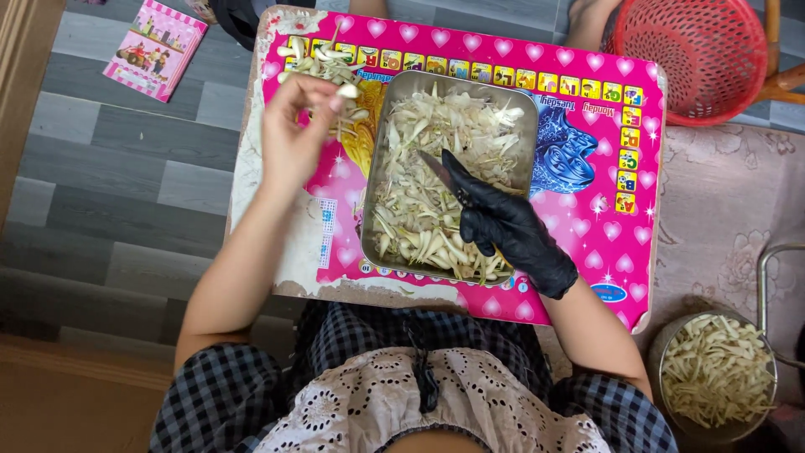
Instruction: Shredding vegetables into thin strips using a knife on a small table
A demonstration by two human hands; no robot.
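Inventory, head view, placed rel. to the hands:

1. Left hand [295, 134]: bare, raised over the far-left part of the surface, fingers pinched shut on one pale flower piece [347, 90].
2. Right hand [503, 226]: in a black glove, closed round the handle of a small knife [438, 170], blade pointing away from the body over the tray.
3. Metal tray [518, 102]: rectangular, under and just beyond the right hand, heaped w/ pale shredded and whole banana-blossom florets [428, 168]. Whole ones sit mostly at the near edge by the right hand; finer shreds lie further off.
4. Loose pile of bits [323, 63]: on the surface just beyond the left hand, touching the tray's left side or nearly so; can't tell which.
5. Surface [587, 218]: small, pink, heart-print top w/ worn edges; carries items 3 and 4.
6. Round bowl [717, 377]: on the floor, well right of the right hand, near full of similar pale florets.
7. Red basket [696, 50]: far right, beyond the surface; contents not visible.
8. Pink booklet [155, 49]: on the floor, well left of the left hand.

Progress, as judged: well along. Tray holds much cut material and the bowl is near full, but whole florets remain in the tray.
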